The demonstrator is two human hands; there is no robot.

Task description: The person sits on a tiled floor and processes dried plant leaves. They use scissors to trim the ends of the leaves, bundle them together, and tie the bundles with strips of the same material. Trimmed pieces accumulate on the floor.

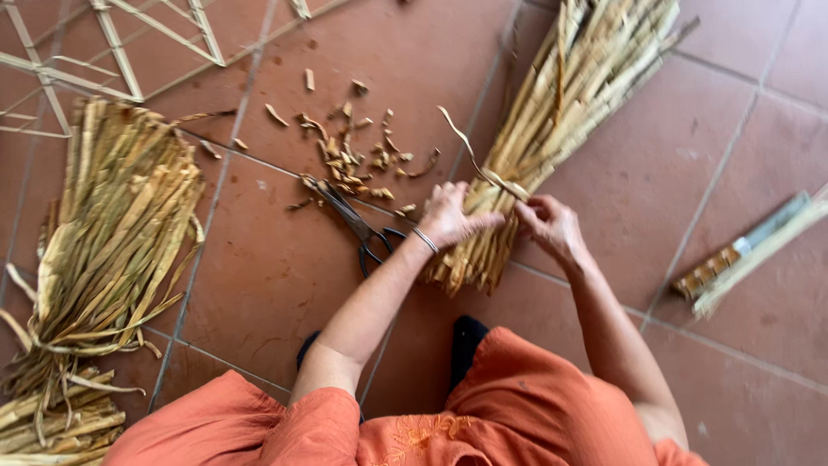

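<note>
Both hands meet on the near end of a bundle of dried reed strips that lies on the terracotta tile floor and fans away from the person. The left hand lies over the bundle's gathered end with fingers closed down on the strips, pressing them together so they stay bunched. The right hand, touching the bundle just to the right of that hold, has thumb and fingers pinched on a thin binding strip, whose free tail curls up and away beyond the grip; the pinch looks tight, as it would be to keep the tie taut. Just left of the left wrist, black scissors rest on the tiles, within easy reach, with a scatter of cut offcuts past them. Well to the left lies a second tied bundle; to the right, apart, a narrow wrapped stick.
</note>
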